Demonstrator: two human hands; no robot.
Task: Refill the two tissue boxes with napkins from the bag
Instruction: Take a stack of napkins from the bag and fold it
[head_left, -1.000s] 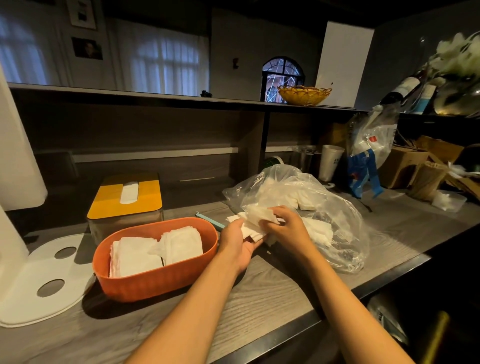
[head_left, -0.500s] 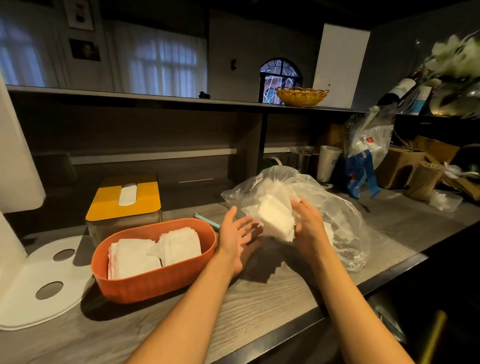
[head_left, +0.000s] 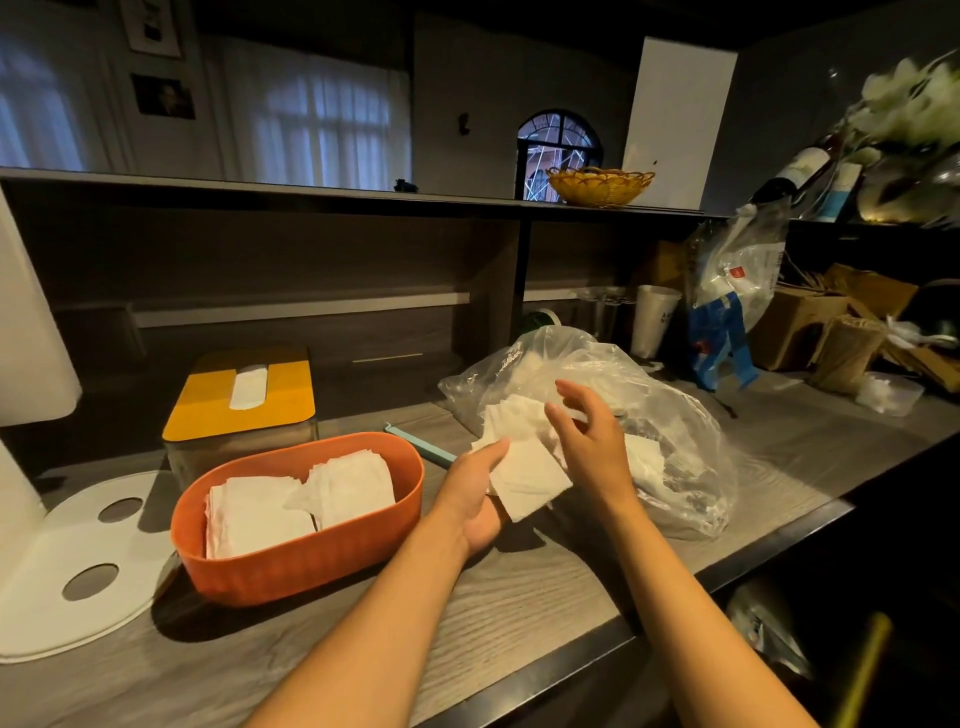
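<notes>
Napkins in hand: one small stack (head_left: 524, 475), white, lying across my left palm, just in front of the bag mouth.
Bag: one clear plastic bag (head_left: 660, 415) on the counter (head_left: 519, 587), right of centre, more loose white napkins inside; number inside cannot be counted.
Tissue boxes: two. One orange oval box (head_left: 291, 566), lid off, near the front edge of the counter, left of my hands. One box with a yellow lid (head_left: 241, 397) just behind it, a white napkin poking up through the slot.
Napkins in orange box: two stacks (head_left: 301, 501) side by side; the right one sits higher and is rumpled.
Left hand (head_left: 475, 499): palm up, fingers straight, thumb resting on the near edge of the stack; it carries the stack flat, close beside the orange box's right end.
Right hand (head_left: 587, 441): above the stack, fingers spread and loosely bent, holding nothing; whether the fingertips touch the napkins I cannot tell.
Other items: one white lid with two round holes (head_left: 78, 561) flat on the counter at far left; one pale blue stick (head_left: 421, 447) lying between the orange box and the bag; one white cup (head_left: 654, 319) behind the bag.
</notes>
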